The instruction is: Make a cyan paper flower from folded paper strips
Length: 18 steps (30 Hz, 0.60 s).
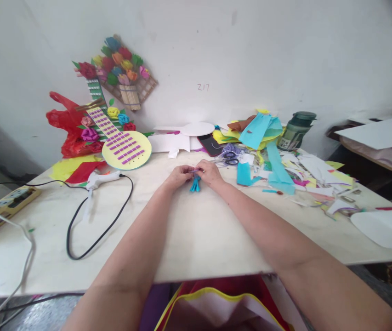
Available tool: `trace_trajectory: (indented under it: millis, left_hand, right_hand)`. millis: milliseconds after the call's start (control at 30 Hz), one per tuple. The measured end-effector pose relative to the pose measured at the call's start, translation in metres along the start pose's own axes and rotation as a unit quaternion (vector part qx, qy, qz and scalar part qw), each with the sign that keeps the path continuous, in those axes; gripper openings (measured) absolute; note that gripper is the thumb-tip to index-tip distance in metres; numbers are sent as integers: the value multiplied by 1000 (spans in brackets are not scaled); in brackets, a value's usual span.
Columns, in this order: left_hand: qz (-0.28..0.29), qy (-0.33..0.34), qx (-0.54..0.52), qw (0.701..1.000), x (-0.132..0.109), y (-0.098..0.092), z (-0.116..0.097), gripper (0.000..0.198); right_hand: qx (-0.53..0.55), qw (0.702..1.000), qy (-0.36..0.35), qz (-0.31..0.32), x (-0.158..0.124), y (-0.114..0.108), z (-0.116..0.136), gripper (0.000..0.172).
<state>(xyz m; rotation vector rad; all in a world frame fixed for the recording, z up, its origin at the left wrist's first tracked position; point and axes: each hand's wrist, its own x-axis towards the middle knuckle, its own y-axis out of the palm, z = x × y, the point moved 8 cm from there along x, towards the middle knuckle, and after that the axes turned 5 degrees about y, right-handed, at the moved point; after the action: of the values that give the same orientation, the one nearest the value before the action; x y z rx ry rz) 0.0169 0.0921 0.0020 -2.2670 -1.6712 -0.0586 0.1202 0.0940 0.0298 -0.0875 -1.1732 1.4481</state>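
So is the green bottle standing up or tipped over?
Standing up. The green bottle sits on its base on the table, lid on top, beyond the left hand and right hand pinching blue paper.

Bright, even daylight, soft shadows, wide-angle bending and darkening at corners.

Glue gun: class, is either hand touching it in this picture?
No, the glue gun lies apart on the table, while the left hand and right hand both pinch the blue paper.
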Motion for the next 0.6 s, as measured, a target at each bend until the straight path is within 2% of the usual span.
trace_trajectory:
  millis: [267, 600]
  left_hand:
    - [9, -5, 10, 1000, -3, -2, -1, 23]
    - [-32, -28, 16, 999, -5, -10, 0, 20]
  right_hand:
    - [29, 1000, -5, -2, -1, -3, 4, 8]
    - [44, 999, -4, -10, -1, -3, 2, 9]
